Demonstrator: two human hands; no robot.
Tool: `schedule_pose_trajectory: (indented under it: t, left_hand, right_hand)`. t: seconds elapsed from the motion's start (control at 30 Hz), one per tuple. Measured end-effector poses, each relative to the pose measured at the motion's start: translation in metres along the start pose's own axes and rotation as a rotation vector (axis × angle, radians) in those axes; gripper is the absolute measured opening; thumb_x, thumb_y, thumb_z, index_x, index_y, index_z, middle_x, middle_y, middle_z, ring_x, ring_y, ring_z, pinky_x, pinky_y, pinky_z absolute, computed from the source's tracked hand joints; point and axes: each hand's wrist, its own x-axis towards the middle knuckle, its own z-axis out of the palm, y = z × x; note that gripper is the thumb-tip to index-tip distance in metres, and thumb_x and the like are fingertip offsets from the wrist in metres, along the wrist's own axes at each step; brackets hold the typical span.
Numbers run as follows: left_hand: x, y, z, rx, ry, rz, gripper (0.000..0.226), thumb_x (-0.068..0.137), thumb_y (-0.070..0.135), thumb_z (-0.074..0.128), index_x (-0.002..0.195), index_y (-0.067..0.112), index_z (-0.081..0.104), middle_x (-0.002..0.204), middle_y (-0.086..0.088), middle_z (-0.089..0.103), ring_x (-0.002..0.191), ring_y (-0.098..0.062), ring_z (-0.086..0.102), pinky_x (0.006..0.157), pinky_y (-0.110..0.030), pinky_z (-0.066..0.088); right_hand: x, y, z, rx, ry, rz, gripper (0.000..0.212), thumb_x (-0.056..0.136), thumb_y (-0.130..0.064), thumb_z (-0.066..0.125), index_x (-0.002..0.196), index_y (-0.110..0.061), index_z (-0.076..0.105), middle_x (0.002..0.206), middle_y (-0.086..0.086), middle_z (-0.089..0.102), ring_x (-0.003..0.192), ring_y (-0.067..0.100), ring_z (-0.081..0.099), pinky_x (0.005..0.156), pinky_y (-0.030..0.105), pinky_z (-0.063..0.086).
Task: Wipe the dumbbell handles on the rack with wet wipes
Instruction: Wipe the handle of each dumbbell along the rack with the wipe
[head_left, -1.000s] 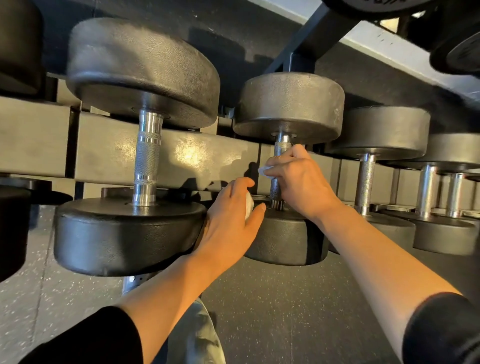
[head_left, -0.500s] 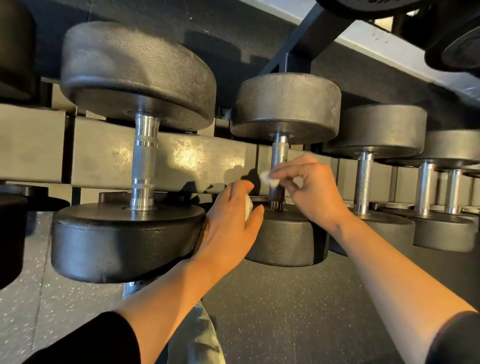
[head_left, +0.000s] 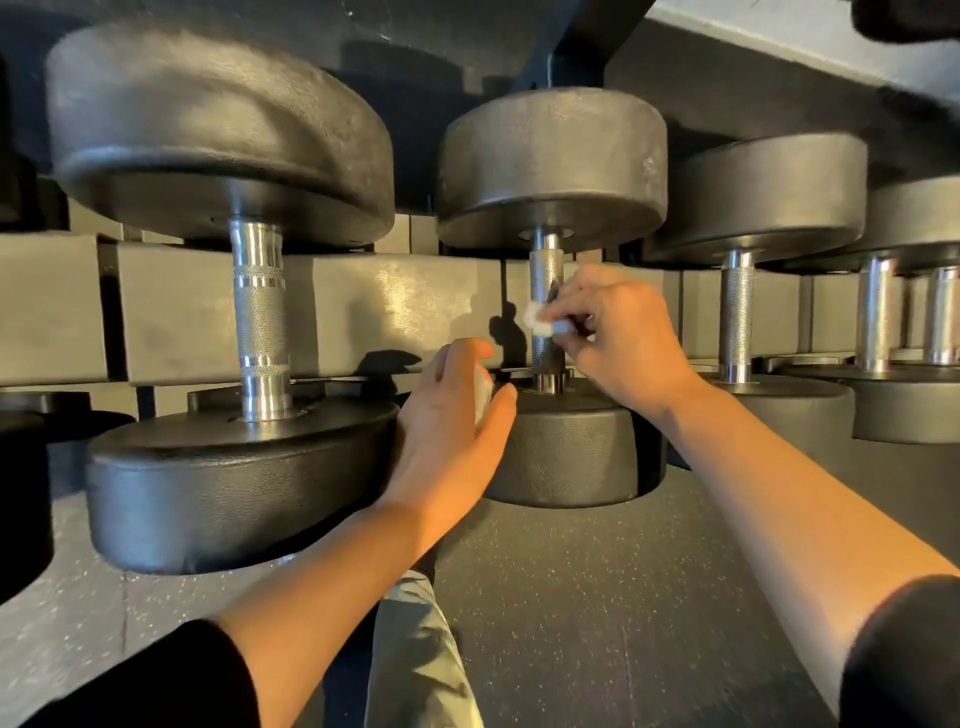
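Black dumbbells with chrome knurled handles lie across the rack. My right hand (head_left: 618, 343) pinches a small white wet wipe (head_left: 540, 319) against the handle (head_left: 545, 291) of the middle dumbbell, about halfway along it. My left hand (head_left: 452, 421) is beside that dumbbell's near head (head_left: 571, 447), fingers curled round a white wad of wipe (head_left: 483, 389) that shows between thumb and fingers. A bigger dumbbell with a thicker handle (head_left: 260, 322) lies to the left.
More dumbbells continue to the right, the nearest handle (head_left: 737, 312) close to my right wrist. A grey rack rail (head_left: 363, 306) runs behind the handles, and a dark upper shelf (head_left: 467, 47) hangs overhead. Speckled rubber floor (head_left: 597, 597) lies below, with my knee (head_left: 421, 654) at bottom centre.
My right hand let go of its full grip round the middle handle and now pinches the wipe against it with the fingertips, a little higher. The left hand stayed put. The camera moved closer.
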Motion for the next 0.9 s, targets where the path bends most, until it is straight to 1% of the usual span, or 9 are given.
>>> schedule_pose_trajectory:
  t: [0.2, 0.27, 0.33, 0.4, 0.5, 0.53, 0.63, 0.77, 0.9]
  left_hand:
    - [0.000, -0.001, -0.001, 0.016, -0.011, 0.032, 0.032, 0.093, 0.028, 0.052, 0.123, 0.021, 0.044, 0.109, 0.002, 0.052, 0.101, -0.014, 0.051, 0.090, -0.035, 0.046]
    - [-0.001, -0.002, -0.001, 0.011, -0.019, 0.028, 0.031, 0.093, 0.028, 0.052, 0.122, 0.022, 0.044, 0.109, 0.002, 0.052, 0.101, -0.014, 0.051, 0.090, -0.035, 0.046]
    - [-0.001, -0.002, -0.002, -0.002, -0.033, 0.019, 0.030, 0.093, 0.029, 0.052, 0.122, 0.024, 0.044, 0.110, 0.003, 0.051, 0.101, -0.013, 0.050, 0.090, -0.031, 0.044]
    - [-0.001, -0.003, -0.002, -0.002, -0.034, 0.032, 0.029, 0.093, 0.029, 0.052, 0.121, 0.024, 0.044, 0.108, 0.004, 0.051, 0.099, -0.010, 0.050, 0.086, -0.022, 0.040]
    - [0.000, -0.005, 0.000, 0.040, -0.005, 0.050, 0.030, 0.093, 0.028, 0.053, 0.121, 0.021, 0.047, 0.104, 0.006, 0.051, 0.089, -0.001, 0.049, 0.076, -0.001, 0.032]
    - [0.001, -0.005, 0.000, 0.048, 0.006, 0.050, 0.030, 0.092, 0.029, 0.053, 0.121, 0.021, 0.047, 0.103, 0.007, 0.052, 0.089, 0.001, 0.049, 0.076, 0.001, 0.031]
    - [0.003, -0.002, 0.003, 0.030, 0.029, 0.039, 0.032, 0.091, 0.033, 0.051, 0.121, 0.024, 0.047, 0.105, 0.007, 0.054, 0.087, -0.005, 0.052, 0.077, -0.004, 0.036]
    - [0.006, 0.007, 0.012, 0.053, 0.117, 0.047, 0.027, 0.090, 0.029, 0.053, 0.117, 0.024, 0.049, 0.098, 0.009, 0.056, 0.086, -0.001, 0.054, 0.075, -0.002, 0.037]
    - [0.009, 0.019, 0.031, 0.072, 0.250, -0.012, 0.020, 0.091, 0.024, 0.057, 0.110, 0.025, 0.052, 0.089, 0.008, 0.060, 0.084, -0.001, 0.054, 0.073, 0.000, 0.036]
  right_hand:
    - [-0.005, -0.004, -0.007, 0.087, -0.185, 0.065, 0.021, 0.073, -0.005, 0.077, 0.092, -0.013, 0.074, 0.093, -0.009, 0.056, 0.090, 0.014, 0.058, 0.082, 0.026, 0.048]
    - [-0.006, -0.007, -0.010, 0.108, -0.249, 0.108, 0.020, 0.075, -0.008, 0.076, 0.094, -0.014, 0.074, 0.095, -0.009, 0.056, 0.093, 0.012, 0.057, 0.082, 0.018, 0.044]
    - [-0.010, -0.006, -0.013, 0.179, -0.277, 0.176, 0.018, 0.076, -0.009, 0.075, 0.093, -0.013, 0.073, 0.096, -0.006, 0.060, 0.094, 0.013, 0.058, 0.082, 0.020, 0.046]
    - [-0.014, -0.003, -0.017, 0.257, -0.202, 0.241, 0.020, 0.075, -0.005, 0.075, 0.093, -0.013, 0.073, 0.093, -0.002, 0.063, 0.089, 0.015, 0.059, 0.081, 0.029, 0.050]
    - [-0.017, 0.007, -0.021, 0.287, 0.088, 0.340, 0.021, 0.076, -0.004, 0.074, 0.095, -0.014, 0.073, 0.087, -0.009, 0.058, 0.079, 0.005, 0.055, 0.074, 0.011, 0.043]
    - [-0.015, 0.011, -0.021, 0.252, 0.172, 0.355, 0.020, 0.077, -0.004, 0.073, 0.095, -0.014, 0.073, 0.087, -0.008, 0.058, 0.079, 0.005, 0.055, 0.072, 0.008, 0.041]
    - [-0.003, 0.020, -0.013, 0.210, 0.294, 0.322, 0.018, 0.077, -0.003, 0.072, 0.092, -0.013, 0.072, 0.091, -0.001, 0.062, 0.082, 0.008, 0.056, 0.074, 0.016, 0.045]
    - [0.015, 0.021, 0.002, 0.340, 0.269, 0.223, 0.018, 0.078, -0.001, 0.071, 0.093, -0.011, 0.071, 0.094, -0.003, 0.063, 0.087, 0.007, 0.057, 0.075, 0.009, 0.044]
    - [0.006, 0.029, 0.009, 0.406, 0.165, 0.159, 0.020, 0.075, 0.002, 0.072, 0.088, -0.015, 0.071, 0.090, -0.003, 0.063, 0.085, 0.014, 0.060, 0.078, 0.028, 0.052]
